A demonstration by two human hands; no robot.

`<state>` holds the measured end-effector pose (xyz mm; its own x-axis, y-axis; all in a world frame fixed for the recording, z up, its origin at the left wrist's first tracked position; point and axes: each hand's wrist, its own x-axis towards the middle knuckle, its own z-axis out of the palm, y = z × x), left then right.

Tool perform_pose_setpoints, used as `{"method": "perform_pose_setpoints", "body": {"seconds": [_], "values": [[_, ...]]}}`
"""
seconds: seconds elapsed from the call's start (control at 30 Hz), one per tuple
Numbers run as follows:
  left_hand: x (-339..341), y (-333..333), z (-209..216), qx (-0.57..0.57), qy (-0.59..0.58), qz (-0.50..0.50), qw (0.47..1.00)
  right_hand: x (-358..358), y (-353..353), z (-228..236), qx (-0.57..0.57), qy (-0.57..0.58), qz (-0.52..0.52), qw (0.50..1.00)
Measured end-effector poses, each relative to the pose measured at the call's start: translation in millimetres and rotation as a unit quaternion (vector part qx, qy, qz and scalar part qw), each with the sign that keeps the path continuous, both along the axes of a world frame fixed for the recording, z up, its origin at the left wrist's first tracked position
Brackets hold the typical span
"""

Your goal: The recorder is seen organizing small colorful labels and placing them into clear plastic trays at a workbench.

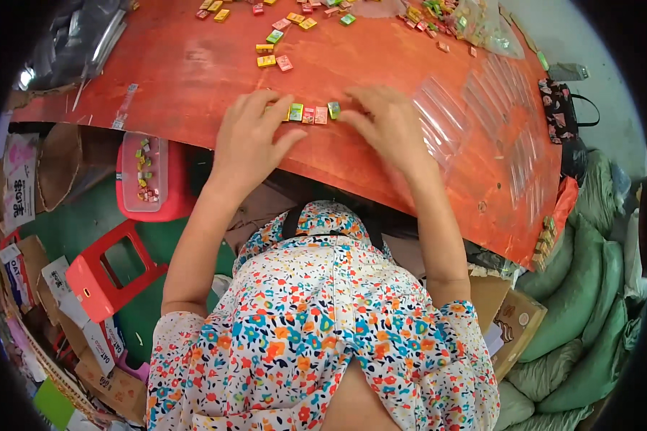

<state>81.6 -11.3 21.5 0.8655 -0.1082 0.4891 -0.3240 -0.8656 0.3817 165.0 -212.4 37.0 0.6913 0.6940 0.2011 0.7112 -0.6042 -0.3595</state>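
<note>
A short row of small coloured boxes lies near the front edge of the red table (194,108). In it are a light green box (295,112), a red box (308,115), a pink box (321,115) and, slightly tilted at the right end, a darker green box (333,110). My left hand (255,136) is at the row's left end, fingers curved and thumb apart, partly covering a yellow box (287,113). Beside the darker green box is my right hand (389,128), thumb and forefinger spread; contact with the box is unclear.
More small boxes (266,62) are scattered at the far side, beside a clear plastic bag (485,29). Clear plastic trays (438,118) lie at right. Left of the table, a clear tub (144,172) holds boxes above a red stool (115,269). Green sacks (579,287) are piled at right.
</note>
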Motion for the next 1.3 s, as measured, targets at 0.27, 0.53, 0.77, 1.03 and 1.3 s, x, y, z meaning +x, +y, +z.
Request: {"method": "perform_pose_setpoints", "body": {"seconds": [0.27, 0.53, 0.77, 1.03, 1.3], "values": [[-10.2, 13.9, 1.8, 0.012, 0.048, 0.035, 0.998, 24.8, -30.0, 7.8, 0.029, -0.026, -0.013, 0.999], [31.7, -27.8, -12.3, 0.075, 0.054, -0.029, 0.995, 17.0, -16.5, 2.6, -0.027, -0.065, -0.026, 0.997], [13.8, -15.1, -7.4, 0.012, -0.003, -0.046, 0.999, 2.1, -8.5, -0.4, -0.022, -0.028, 0.007, 0.999], [-15.5, 32.3, 0.8, -0.003, 0.097, 0.024, 0.995, -11.7, -14.6, 13.2, 0.024, 0.048, 0.018, 0.998], [14.5, 32.1, -2.4, -0.028, 0.087, -0.056, 0.994, -15.0, 9.6, -9.1, -0.032, -0.001, -0.032, 0.999]]}}
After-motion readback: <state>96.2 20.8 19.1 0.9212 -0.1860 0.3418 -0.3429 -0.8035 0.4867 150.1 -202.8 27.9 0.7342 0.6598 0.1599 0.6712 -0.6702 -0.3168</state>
